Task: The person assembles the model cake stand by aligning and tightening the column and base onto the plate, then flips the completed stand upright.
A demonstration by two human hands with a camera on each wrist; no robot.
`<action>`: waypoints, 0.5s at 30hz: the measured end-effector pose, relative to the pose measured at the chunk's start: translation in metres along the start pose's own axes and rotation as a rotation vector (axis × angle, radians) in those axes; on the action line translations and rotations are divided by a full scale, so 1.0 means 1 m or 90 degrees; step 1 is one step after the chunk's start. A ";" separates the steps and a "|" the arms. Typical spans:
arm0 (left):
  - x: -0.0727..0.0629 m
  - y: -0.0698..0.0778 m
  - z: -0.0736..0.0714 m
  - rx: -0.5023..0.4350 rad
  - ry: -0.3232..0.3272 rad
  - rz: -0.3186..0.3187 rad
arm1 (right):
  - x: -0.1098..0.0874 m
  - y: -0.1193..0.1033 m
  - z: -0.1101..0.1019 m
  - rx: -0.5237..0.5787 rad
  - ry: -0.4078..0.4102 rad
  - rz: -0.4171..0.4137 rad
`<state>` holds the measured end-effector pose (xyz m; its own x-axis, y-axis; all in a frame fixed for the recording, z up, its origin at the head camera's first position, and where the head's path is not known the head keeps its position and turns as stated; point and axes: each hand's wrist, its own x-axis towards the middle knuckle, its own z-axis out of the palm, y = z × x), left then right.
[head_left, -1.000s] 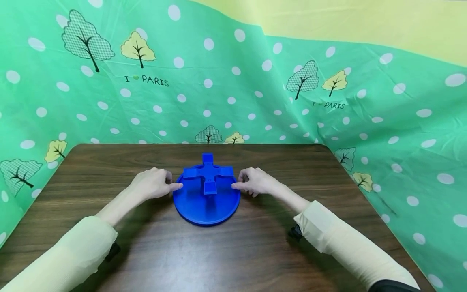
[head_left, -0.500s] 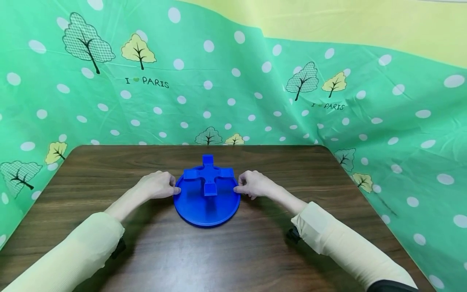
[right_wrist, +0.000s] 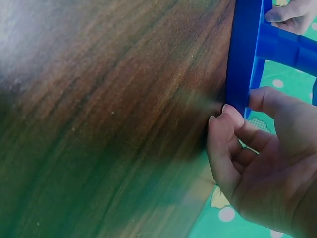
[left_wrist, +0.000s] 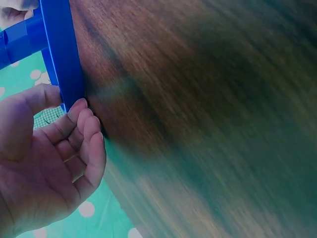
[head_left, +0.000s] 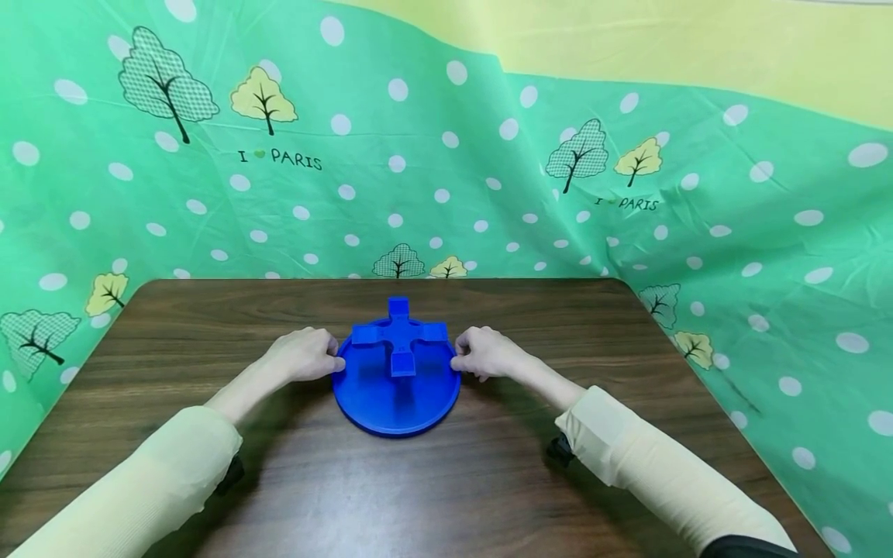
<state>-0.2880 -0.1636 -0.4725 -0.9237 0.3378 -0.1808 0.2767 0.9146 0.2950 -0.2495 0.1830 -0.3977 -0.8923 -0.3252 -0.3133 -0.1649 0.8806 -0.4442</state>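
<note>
A round blue plastic base (head_left: pixel 394 407) with a raised rim lies on the table, and a post rises from it to a four-armed blue cross (head_left: pixel 400 333). My left hand (head_left: pixel 303 355) pinches the rim at its left side, thumb over the edge and fingertips low against the outside wall. On the opposite side my right hand (head_left: pixel 488 353) pinches the rim the same way. The left wrist view shows the left thumb on top of the rim of the base (left_wrist: pixel 64 54), fingers curled below. In the right wrist view, the right thumb and fingers bracket the base's edge (right_wrist: pixel 242 54).
The dark wood-grain table (head_left: pixel 391 504) has rounded far corners. Behind it and along its sides hangs a green polka-dot cloth (head_left: pixel 418 186) printed with trees, with a yellow area at the top right.
Both thumbs were reaching inward over the rim and have drawn back to its edge, while the fingers have closed in on it. The base stays nearly where it was.
</note>
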 end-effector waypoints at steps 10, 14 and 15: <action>0.005 0.000 -0.001 -0.015 0.028 0.023 | -0.003 0.003 -0.010 0.020 0.027 -0.005; 0.004 0.004 -0.005 -0.019 0.057 0.048 | -0.005 0.003 -0.016 0.024 0.043 -0.001; 0.001 0.007 -0.008 -0.015 0.066 0.052 | -0.005 0.003 -0.017 0.023 0.047 -0.002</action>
<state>-0.2895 -0.1586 -0.4632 -0.9211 0.3850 -0.0575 0.3471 0.8792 0.3264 -0.2528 0.1935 -0.3830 -0.9207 -0.3006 -0.2490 -0.1542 0.8660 -0.4757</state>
